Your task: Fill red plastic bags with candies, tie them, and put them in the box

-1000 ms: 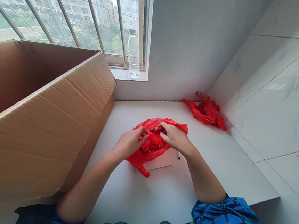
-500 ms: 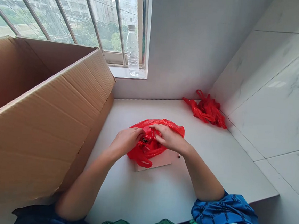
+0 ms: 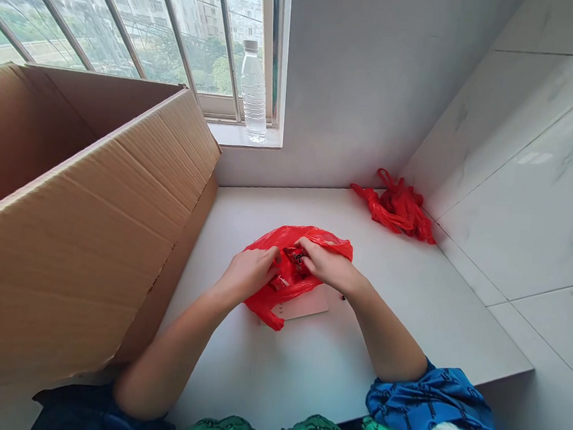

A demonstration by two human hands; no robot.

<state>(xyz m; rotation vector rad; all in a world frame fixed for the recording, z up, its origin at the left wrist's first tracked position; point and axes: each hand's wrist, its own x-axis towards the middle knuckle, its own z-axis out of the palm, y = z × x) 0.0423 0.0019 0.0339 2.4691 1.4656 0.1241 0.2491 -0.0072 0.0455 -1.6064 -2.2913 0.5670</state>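
A thin red plastic bag point(image 3: 264, 305) lies with its mouth spread open in the middle of the white counter. Inside it are shiny red packets point(image 3: 292, 259) with dark print, partly covered by my fingers. My left hand point(image 3: 251, 272) reaches into the bag's left side, its fingers curled against the contents; what they pinch is hidden. From the right, my right hand point(image 3: 329, 264) bends its fingers over the upper edge of a packet and grips it. Beneath the bag, a flat pale box or card point(image 3: 309, 304) sticks out at the front.
A large open cardboard box point(image 3: 90, 224) stands close on the left. Another crumpled red bag point(image 3: 400, 208) lies in the back right corner by the tiled wall point(image 3: 529, 196). A clear water bottle point(image 3: 254, 95) stands on the sill of the barred window. The white counter point(image 3: 411, 286) ends at the right front.
My left hand has moved slightly right, deeper over the bag's opening. The dark-printed packet shows farther right and higher, near my right fingers. The bag's front handle has shifted slightly.
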